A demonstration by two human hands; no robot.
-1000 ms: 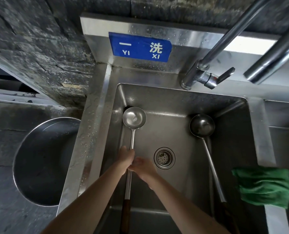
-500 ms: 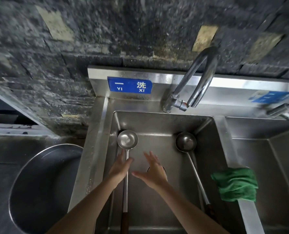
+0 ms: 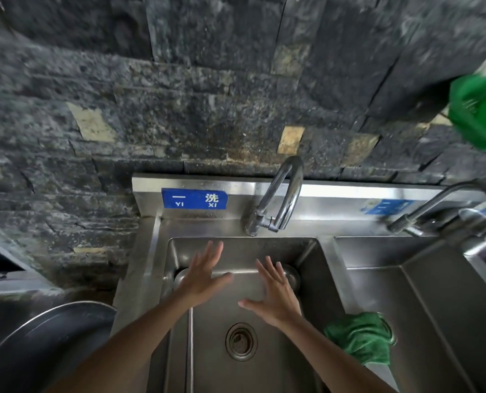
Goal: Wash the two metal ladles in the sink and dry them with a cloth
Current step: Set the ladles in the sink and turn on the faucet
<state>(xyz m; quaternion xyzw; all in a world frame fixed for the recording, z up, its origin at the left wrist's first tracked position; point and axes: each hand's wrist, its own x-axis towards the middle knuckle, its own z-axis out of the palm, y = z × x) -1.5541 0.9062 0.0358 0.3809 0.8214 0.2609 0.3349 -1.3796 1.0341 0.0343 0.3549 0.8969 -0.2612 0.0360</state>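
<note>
Nearest, the drain (image 3: 241, 341) sits in the floor of the sink (image 3: 315, 268), and the green cloth (image 3: 359, 337) lies on the divider at its right rim. Above the basin both hands are spread wide and hold nothing: the left hand (image 3: 200, 276) covers most of the left ladle (image 3: 179, 277), whose bowl edge shows beside it, and the right hand (image 3: 274, 295) hides part of the right ladle (image 3: 291, 275). Beyond them the tap (image 3: 278, 199) rises from the back ledge beside a blue sign (image 3: 194, 198)
</note>
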